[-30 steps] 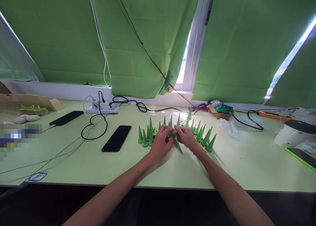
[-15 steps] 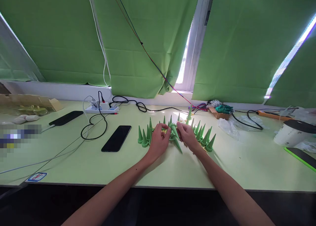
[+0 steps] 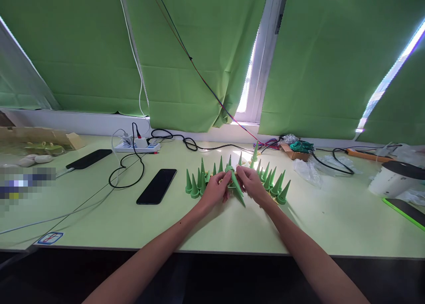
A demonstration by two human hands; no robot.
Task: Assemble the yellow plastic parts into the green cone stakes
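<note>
My left hand is closed, its thumb and fingers pinching the wide base of a green cone. The cone tilts with its tip down and to the right. Close on its other side is my right hand, fingers pinched together by the cone's base; whatever they grip is hidden. Below the held cone, a second green cone points toward me, partly covered. Several upright green cones stand to the left of my hands, and more green cones stand to the right. Small yellowish pieces show among them.
A black phone lies left of the cones, with a power strip and looped black cables behind it. Clear plastic bags and a small cardboard box are at back right. Further right are a white cup and a green-edged phone.
My left hand has shifted slightly right and its fingers have curled down around the cone's base. The held cone's tip has dropped a little. My right hand has barely moved.
</note>
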